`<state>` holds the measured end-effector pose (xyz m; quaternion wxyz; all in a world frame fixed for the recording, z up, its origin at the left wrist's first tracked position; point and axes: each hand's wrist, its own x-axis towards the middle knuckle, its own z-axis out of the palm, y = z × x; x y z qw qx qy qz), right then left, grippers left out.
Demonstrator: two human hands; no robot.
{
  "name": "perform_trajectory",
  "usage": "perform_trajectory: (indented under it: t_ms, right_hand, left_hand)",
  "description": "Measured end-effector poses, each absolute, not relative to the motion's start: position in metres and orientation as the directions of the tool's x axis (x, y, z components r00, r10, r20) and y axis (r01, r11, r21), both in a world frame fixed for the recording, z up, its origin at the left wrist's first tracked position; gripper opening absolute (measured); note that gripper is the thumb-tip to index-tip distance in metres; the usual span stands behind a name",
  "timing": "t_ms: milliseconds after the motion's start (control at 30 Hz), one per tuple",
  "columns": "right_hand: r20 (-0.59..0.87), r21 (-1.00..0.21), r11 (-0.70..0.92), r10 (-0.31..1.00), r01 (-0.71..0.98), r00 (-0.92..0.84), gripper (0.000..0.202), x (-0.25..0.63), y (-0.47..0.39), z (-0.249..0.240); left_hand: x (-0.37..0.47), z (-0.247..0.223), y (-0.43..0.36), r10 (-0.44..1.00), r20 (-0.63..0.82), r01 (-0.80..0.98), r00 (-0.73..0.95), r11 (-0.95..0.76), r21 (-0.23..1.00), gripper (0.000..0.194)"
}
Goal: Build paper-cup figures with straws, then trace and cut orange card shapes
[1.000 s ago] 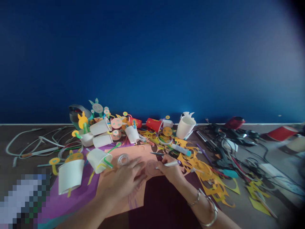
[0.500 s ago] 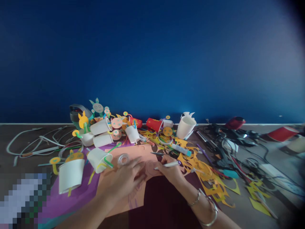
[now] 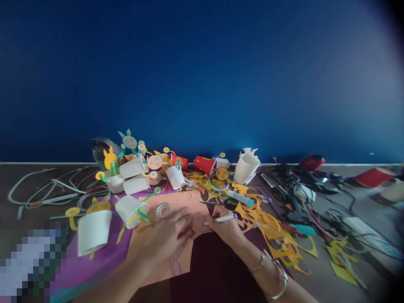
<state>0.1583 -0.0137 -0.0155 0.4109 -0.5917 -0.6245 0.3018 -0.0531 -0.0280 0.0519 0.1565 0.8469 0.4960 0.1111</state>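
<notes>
My left hand point(image 3: 172, 229) lies with fingers spread on an orange paper sheet point(image 3: 151, 256). A white pen point(image 3: 224, 219) is gripped in my right hand point(image 3: 225, 227), its tip at a round pencil-like outline point(image 3: 199, 221) on the sheet. Faint purple drawn shapes point(image 3: 178, 263) show lower on the paper. Just beyond my left hand sits a tape roll point(image 3: 163, 210). Scissors point(image 3: 210, 203) lie behind my right hand, their handles partly hidden. Dark paper point(image 3: 217, 269) lies between my forearms.
White cups with paper figures point(image 3: 94, 233) stand or lie at the left and back, with red cups point(image 3: 204, 164). A glue stick point(image 3: 240, 198) and yellow paper scraps point(image 3: 284, 248) lie to the right. Tangled cables point(image 3: 309, 202) spread at the far right; a blue wall point(image 3: 202, 84) rises behind.
My right hand and the pen have shifted very slightly left and down near the round outline. My left hand stays in place on the paper.
</notes>
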Motion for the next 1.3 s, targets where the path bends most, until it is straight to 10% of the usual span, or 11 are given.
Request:
perform_trajectory:
  t_ms: [1300]
  right_hand:
    - [0.048, -0.941, 0.024, 0.997, 0.336, 0.064, 0.023, 0.159, -0.014, -0.015]
  left_hand:
    - [-0.055, 0.046, -0.026, 0.866, 0.029, 0.801, 0.5, -0.475, 0.364, 0.04]
